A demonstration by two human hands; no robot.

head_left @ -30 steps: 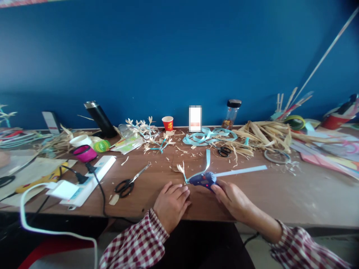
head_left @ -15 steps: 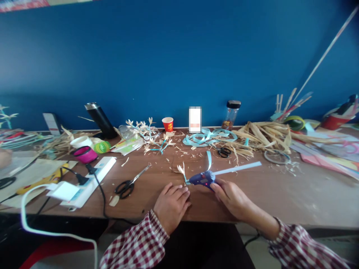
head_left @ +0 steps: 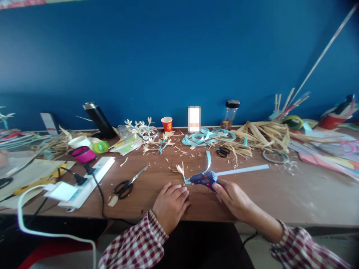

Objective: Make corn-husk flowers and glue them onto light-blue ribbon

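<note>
Resting on the table, my left hand (head_left: 171, 204) has bent fingers closed at the low end of a small pale corn-husk flower (head_left: 180, 170); its fingertips are partly hidden. Light blue ribbon wraps the flower's stem, and a loose piece of ribbon (head_left: 208, 160) curves up behind. In my right hand (head_left: 231, 196) is a dark blue hot glue gun (head_left: 202, 179), a small red light showing on its side. Its nozzle points left and meets the wrapped stem just beyond my left fingertips. A long translucent glue stick (head_left: 244, 170) juts from the gun's rear.
Black-handled scissors (head_left: 123, 188) and a white power strip (head_left: 97, 175) with cables lie left. Behind are finished flower sprigs (head_left: 143, 130), a red paper cup (head_left: 167, 124), coiled blue ribbon (head_left: 196, 139), a lidded jar (head_left: 230, 114) and dried husks (head_left: 260, 136). Another person's hand (head_left: 3, 158) shows far left.
The glue stick and my right hand have shifted slightly right, with the gun's nozzle still at the stem. My left hand stays nearly in place; the whole view has moved a little.
</note>
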